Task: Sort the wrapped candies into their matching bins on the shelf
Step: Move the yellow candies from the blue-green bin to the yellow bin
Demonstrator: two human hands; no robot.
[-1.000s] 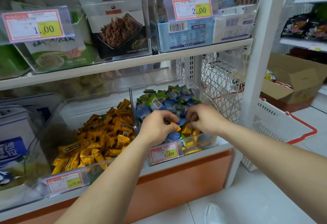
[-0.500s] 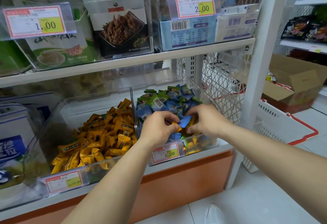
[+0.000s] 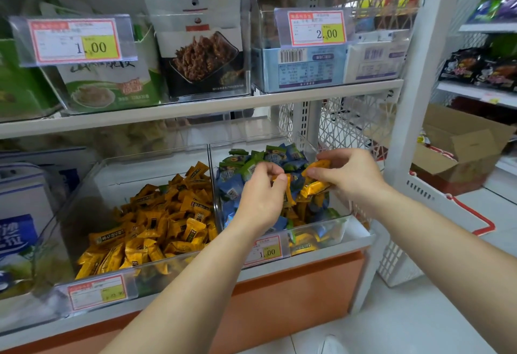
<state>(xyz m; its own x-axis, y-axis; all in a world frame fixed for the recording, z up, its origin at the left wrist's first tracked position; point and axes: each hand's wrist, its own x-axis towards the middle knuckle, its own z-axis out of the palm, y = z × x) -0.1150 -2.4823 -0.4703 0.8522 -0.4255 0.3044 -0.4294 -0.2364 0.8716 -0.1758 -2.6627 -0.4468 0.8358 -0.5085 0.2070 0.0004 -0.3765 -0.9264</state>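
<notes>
While the fingers (image 3: 270, 170) of the left hand (image 3: 260, 199) curl tight around 1 yellow candy (image 3: 284, 187), those of the right hand (image 3: 349, 177) pinch a 2nd yellow candy (image 3: 319, 164) by its wrapper, with what looks like a 3rd tucked beneath. Both hands hover over the right bin (image 3: 330, 230), where blue and green candies (image 3: 279, 155) lie mixed with more yellow ones. The matching yellow pile (image 3: 167, 213) sits in the left bin (image 3: 92, 183), just beside, past a clear divider (image 3: 213, 185).

The risk, I judge, lies in the carry. Slick wrappers held by thin pinches can slip, and a piece dropped short falls back into the wrong bin or off the shelf edge (image 3: 361, 239) to the floor (image 3: 419, 311). Reaching across, the right wrist may also clip the divider or drag blue pieces along.
</notes>
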